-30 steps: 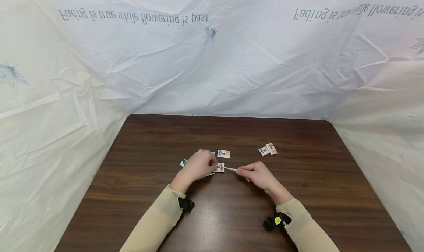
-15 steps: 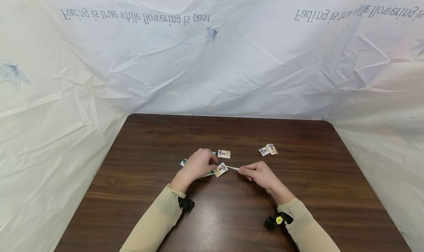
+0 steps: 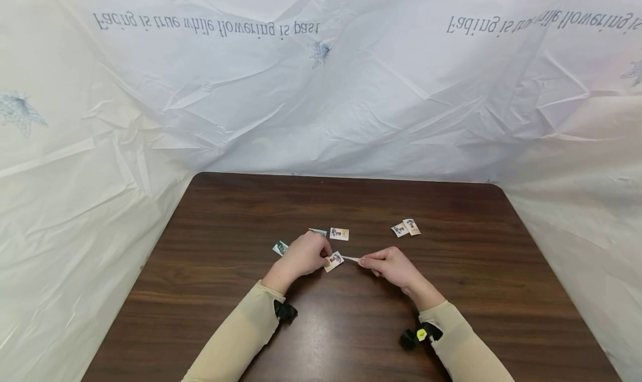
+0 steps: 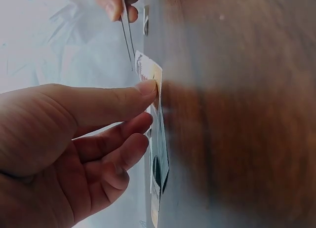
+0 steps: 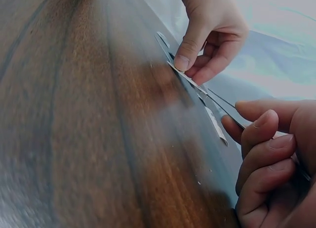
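My left hand (image 3: pixel 303 254) pinches a small printed stamp (image 3: pixel 334 261) between thumb and fingers, just over the table. In the left wrist view, that stamp (image 4: pixel 149 66) has a pale face with a yellowish part. My right hand (image 3: pixel 391 266) holds metal tweezers (image 3: pixel 351 259) pointing left at the stamp's corner. The tweezers' (image 4: pixel 126 33) tips stand apart there; whether they touch the stamp I cannot tell. Teal stamps lie around the left hand, one (image 3: pixel 280 248) to its left and one (image 3: pixel 318 232) behind it, both partly hidden.
Another pale stamp (image 3: pixel 339 234) lies behind the held one. Two overlapping stamps, a left one (image 3: pixel 399 229) and a right one (image 3: pixel 412 226), lie farther right on the dark wooden table (image 3: pixel 241 203). White printed sheeting (image 3: pixel 321 109) hangs behind and on both sides.
The pale stamp by my left fingers has turned from level to tilted. My left hand has shifted slightly right, showing more of the teal stamps. My right hand has barely moved.
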The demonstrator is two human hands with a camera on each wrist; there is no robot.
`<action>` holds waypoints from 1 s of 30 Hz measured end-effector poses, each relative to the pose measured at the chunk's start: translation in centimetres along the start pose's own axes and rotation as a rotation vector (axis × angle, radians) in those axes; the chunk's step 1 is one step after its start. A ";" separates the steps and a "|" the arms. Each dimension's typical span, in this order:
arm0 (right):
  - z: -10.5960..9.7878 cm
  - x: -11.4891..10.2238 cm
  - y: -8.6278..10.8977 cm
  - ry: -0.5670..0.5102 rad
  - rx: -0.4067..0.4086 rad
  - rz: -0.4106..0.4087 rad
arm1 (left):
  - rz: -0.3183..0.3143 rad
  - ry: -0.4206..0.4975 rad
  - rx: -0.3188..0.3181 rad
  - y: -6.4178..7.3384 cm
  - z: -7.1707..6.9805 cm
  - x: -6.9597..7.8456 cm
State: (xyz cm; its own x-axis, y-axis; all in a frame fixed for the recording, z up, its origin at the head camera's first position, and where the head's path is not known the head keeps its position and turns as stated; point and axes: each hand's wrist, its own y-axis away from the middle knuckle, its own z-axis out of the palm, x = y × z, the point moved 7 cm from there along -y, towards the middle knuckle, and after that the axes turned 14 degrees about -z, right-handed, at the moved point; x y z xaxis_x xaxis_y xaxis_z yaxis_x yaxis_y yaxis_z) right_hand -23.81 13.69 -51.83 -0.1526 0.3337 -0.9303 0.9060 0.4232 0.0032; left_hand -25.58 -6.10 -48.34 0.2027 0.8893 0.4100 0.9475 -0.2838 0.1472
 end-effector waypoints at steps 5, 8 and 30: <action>0.3 0.2 0.1 0.004 -0.023 0.022 | -0.003 -0.001 -0.009 0.1 0.0 0.1; 0.4 0.0 0.1 -0.002 -0.029 0.009 | -0.006 -0.002 -0.011 0.1 0.1 0.1; -0.6 0.0 0.1 -0.048 0.014 0.026 | 0.046 0.048 0.075 0.2 -1.5 0.3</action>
State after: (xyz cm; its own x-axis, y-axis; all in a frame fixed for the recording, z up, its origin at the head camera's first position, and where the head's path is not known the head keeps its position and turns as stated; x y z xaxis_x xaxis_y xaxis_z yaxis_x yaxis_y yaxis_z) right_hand -23.95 14.30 -51.63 -0.1104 0.3031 -0.9465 0.9150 0.4028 0.0223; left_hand -25.71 -6.39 -46.81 0.2364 0.8572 0.4576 0.9536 -0.2950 0.0599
